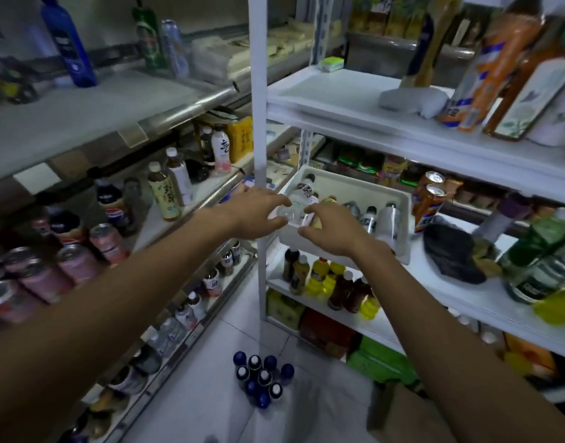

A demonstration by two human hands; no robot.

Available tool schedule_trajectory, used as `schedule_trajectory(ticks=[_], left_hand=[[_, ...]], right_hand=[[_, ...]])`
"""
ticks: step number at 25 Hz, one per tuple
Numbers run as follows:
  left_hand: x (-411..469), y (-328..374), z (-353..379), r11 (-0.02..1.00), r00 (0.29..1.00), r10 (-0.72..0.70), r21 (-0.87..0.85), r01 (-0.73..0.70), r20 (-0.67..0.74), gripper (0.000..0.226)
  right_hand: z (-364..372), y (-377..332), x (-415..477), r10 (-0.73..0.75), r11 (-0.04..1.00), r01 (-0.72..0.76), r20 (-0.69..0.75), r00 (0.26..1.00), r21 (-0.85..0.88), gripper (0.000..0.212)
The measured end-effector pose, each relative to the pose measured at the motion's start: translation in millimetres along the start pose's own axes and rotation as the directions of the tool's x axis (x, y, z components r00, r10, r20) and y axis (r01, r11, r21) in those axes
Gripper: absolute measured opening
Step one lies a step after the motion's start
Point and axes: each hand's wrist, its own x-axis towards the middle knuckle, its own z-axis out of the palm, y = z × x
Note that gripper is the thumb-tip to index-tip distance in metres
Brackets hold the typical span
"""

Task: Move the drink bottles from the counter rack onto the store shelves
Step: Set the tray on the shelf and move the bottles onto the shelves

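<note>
A white bin (370, 189) stands on the middle white shelf (441, 282) and holds several drink bottles (369, 219). A clear bottle (294, 208) with a white label lies tilted at the bin's near-left corner. My left hand (254, 212) reaches in past the white post, its fingers and thumb curled round the base of that bottle. My right hand (334, 231) hovers over the bin's front edge with fingers spread and curved; its fingertips touch the bottle and its thumb is near the rim. What lies under its palm is hidden.
A white upright post (258, 123) stands between my arms. Left shelves (185, 199) carry cans and tea bottles. A dark bag (450, 251) and orange cans (429, 199) sit right of the bin. Blue-capped bottles (262, 378) stand on the floor; yellow and brown bottles (326, 282) fill the shelf below.
</note>
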Motion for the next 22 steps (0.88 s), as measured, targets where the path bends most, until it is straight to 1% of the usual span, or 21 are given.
schedule_trajectory(ticks=[3,6,10,14,16,17,18,20,21,22], left_hand=[[18.1,-0.1,12.6,1.0,0.999,-0.003,-0.005,0.003,0.049,0.047],[41.3,-14.9,24.7,1.0,0.998,0.002,-0.031,0.0,0.061,0.047],[77.5,-37.8,48.6,0.998,0.998,0.013,-0.056,-0.01,0.054,0.047],[111.1,-62.0,72.5,0.998,0.999,0.041,-0.039,-0.04,0.027,0.047],[124.8,-71.2,81.4,0.997,0.999,0.038,-0.06,-0.038,-0.002,0.048],[129.7,-75.0,86.1,0.996,0.999,0.042,-0.079,-0.044,-0.019,0.049],[134.3,-78.3,90.6,0.995,0.998,0.055,-0.088,-0.057,-0.033,0.049],[143.5,-85.0,96.5,0.992,0.997,0.073,-0.103,-0.076,-0.034,0.049],[148.4,-88.6,99.2,0.991,0.997,0.073,-0.106,-0.075,-0.024,0.049],[153.5,-91.6,101.7,0.992,0.997,0.074,-0.1,-0.075,-0.012,0.05]], right_hand=[[6.8,19.1,4.5,0.016,1.0,-0.016,0.043,0.999,0.003,0.059],[12.1,34.0,20.6,0.056,0.997,-0.059,0.053,0.997,0.053,0.057],[23.0,50.5,56.4,0.118,0.979,-0.128,0.071,0.99,0.158,0.055],[43.9,59.8,96.3,0.162,0.968,-0.182,0.127,0.979,0.173,0.062],[52.9,65.3,117.6,0.2,0.949,-0.225,0.131,0.971,0.221,0.063],[56.5,66.9,128.4,0.234,0.918,-0.262,0.128,0.964,0.297,0.06],[60.1,67.5,139.9,0.278,0.862,-0.303,0.12,0.953,0.406,0.056],[67.4,68.4,168.0,0.392,0.687,-0.388,0.136,0.91,0.615,0.055],[71.2,69.1,182.7,0.441,0.628,-0.427,0.155,0.884,0.651,0.058],[74.4,69.6,195.9,0.473,0.598,-0.464,0.18,0.862,0.653,0.06]])
